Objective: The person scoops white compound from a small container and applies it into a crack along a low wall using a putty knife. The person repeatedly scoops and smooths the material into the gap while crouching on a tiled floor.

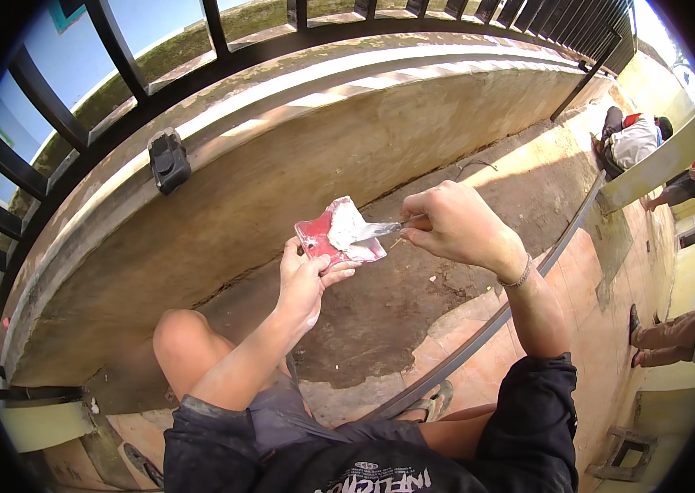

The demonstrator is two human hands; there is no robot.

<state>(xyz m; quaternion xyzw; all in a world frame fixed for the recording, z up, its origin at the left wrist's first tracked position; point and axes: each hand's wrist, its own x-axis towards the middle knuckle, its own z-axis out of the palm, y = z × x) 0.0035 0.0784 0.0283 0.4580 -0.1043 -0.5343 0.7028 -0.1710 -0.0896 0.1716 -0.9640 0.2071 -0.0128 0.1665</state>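
Note:
My left hand (298,283) holds up a flat red piece (312,238) with creased, uneven edges; I cannot make out what it is made of. A thick lump of white paste (345,223) covers much of its upper face. With fingers pinched, my right hand (462,226) grips the handle of a small putty knife (382,230). The knife's metal blade touches the paste from the right, and its tip is hidden in the white. My right fingers cover most of the handle.
A low plastered wall (224,197) curves along the left and far side, with a black railing (191,78) above it. On its ledge sits a black device (168,161). A dark metal rail (454,360) crosses the tiled floor. Other people (633,141) are at the right.

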